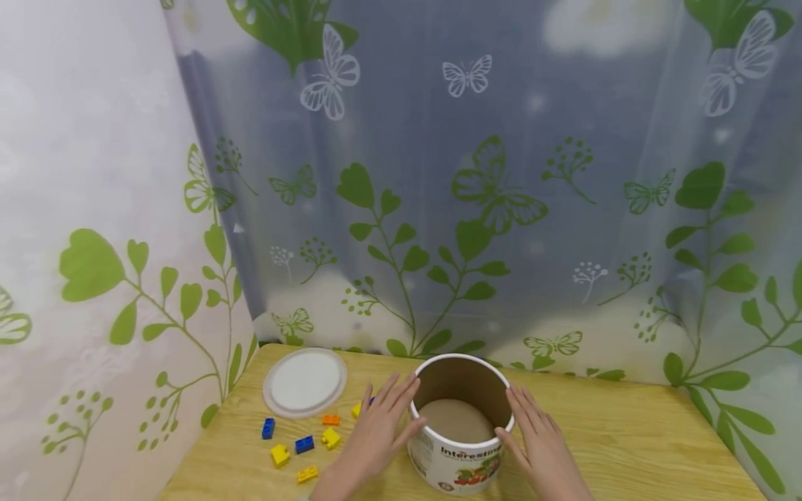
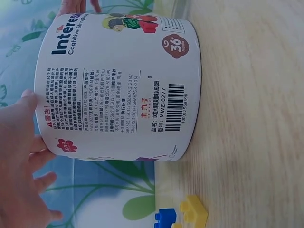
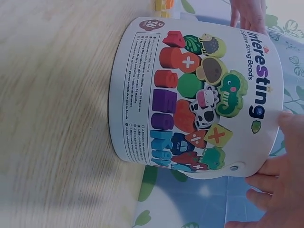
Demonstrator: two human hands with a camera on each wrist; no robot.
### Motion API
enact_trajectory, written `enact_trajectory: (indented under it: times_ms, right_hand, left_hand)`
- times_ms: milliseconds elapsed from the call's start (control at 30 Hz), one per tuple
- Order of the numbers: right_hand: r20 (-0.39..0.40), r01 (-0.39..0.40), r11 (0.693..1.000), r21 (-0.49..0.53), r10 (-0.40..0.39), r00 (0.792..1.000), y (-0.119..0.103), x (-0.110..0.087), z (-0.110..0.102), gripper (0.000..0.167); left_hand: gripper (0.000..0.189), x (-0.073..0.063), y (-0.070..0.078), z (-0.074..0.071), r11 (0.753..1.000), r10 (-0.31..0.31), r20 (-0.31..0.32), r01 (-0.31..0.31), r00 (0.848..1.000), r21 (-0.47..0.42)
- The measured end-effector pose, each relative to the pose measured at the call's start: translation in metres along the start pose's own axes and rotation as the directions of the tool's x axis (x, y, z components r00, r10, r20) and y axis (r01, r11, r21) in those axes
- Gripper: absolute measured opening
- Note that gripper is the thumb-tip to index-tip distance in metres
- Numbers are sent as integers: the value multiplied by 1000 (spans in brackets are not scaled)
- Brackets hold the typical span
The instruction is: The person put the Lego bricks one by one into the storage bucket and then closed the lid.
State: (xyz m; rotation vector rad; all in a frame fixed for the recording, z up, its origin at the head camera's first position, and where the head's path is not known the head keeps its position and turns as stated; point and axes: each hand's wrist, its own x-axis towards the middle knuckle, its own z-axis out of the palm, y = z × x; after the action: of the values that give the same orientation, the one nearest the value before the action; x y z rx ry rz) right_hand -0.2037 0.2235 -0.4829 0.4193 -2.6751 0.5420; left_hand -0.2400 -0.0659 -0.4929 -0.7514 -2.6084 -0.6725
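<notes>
A white cardboard bucket printed "Interesting" stands upright on the table without its lid, its brown inside and bottom in sight. My left hand touches the rim on the left, fingers extended and thumb at the near side. On the opposite side, my right hand rests against the rim with straight fingers. In the left wrist view the bucket shows its barcode side, with the left hand at the rim. Fruit and animal pictures cover the bucket in the right wrist view, beside the right hand.
A round whitish lid lies at the back left of the wooden table. Several toy bricks lie left of the bucket, among them a blue brick, a yellow brick and an orange brick. Patterned curtains hang behind.
</notes>
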Motion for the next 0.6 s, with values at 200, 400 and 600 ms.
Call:
enact_trajectory:
  times_ms: [200,400,600]
  right_hand:
    - [19,-19,1000,3,19,1000,1,-7,-4,64]
    - [20,-6,1000,-2,6,1000,1,-10,-5,64]
    - [11,5,1000,-13,-5,1000,1,-13,-5,65]
  left_hand:
    - [62,-4,4,1,1000,-8,12,9,1000,-27]
    - [61,-8,6,1,999,-8,16,9,1000,-41]
    - [62,-11,6,-1,999,-3,31,5,1000,-50]
